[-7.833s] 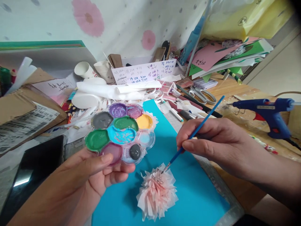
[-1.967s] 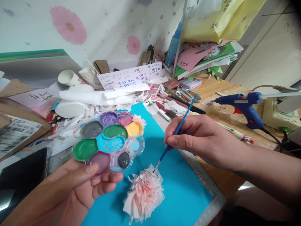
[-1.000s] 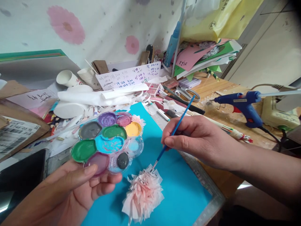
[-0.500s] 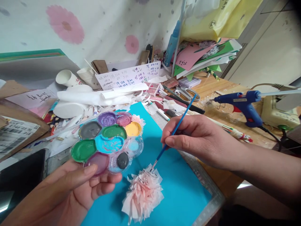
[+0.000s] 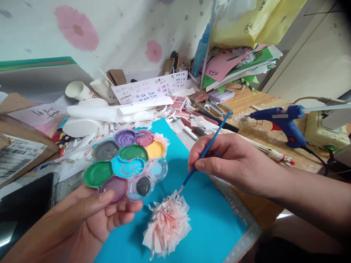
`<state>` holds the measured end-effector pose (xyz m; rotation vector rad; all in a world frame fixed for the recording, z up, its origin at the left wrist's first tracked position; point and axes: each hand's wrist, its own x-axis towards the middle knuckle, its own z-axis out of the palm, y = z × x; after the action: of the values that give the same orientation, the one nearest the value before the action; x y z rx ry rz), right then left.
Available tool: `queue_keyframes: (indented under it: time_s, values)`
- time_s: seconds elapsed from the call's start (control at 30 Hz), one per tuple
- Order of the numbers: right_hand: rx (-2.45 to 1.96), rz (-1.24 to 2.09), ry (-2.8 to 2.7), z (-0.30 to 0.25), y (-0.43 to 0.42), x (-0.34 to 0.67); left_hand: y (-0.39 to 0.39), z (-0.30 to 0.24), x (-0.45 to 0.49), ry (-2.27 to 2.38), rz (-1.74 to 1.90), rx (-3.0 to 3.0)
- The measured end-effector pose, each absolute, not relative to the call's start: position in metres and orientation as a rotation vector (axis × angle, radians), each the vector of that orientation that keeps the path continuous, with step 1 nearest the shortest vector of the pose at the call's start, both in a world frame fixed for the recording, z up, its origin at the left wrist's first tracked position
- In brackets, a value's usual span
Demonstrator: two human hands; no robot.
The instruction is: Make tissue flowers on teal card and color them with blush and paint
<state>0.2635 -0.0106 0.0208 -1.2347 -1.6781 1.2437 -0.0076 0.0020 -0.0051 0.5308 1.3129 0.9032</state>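
My left hand (image 5: 93,219) grips a clear flower-shaped paint palette (image 5: 127,166) by its near edge, thumb on top and fingers beneath. Its wells hold green, blue, purple, yellow, grey and black paint. In my right hand (image 5: 219,160) a thin blue paintbrush (image 5: 204,153) is pinched between thumb and fingers, slanting down to the left. The bristles touch the upper edge of a pale pink tissue-paper flower (image 5: 167,226), where some petal edges look dark. This flower lies on a bright blue sheet (image 5: 208,219). Another pink flower (image 5: 162,139) shows partly behind the palette.
A blue glue gun (image 5: 285,118) stands on the wooden table at right, its cord trailing down. Scissors (image 5: 218,109), pens and paper scraps crowd the back. Paper cups (image 5: 78,90) and a cardboard box (image 5: 19,153) are at left, with a dark tablet-like object (image 5: 27,208) below.
Almost nothing differs. The palette has shifted very slightly, while the brush tip stays at the same upper edge of the flower.
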Motion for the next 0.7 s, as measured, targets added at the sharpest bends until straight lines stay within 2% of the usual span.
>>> queue_keyframes:
  time_s: [0.37,0.7]
  values:
    - [-1.254,1.249,-1.653,0.0218,-0.0127,0.2638,-0.0011,-0.0084,-0.0042,1.520,1.015,0.621]
    - [-1.232,1.271,-1.644,0.0229,-0.0123,0.2633,-0.0040,-0.0091,-0.0079,1.439,0.990,0.613]
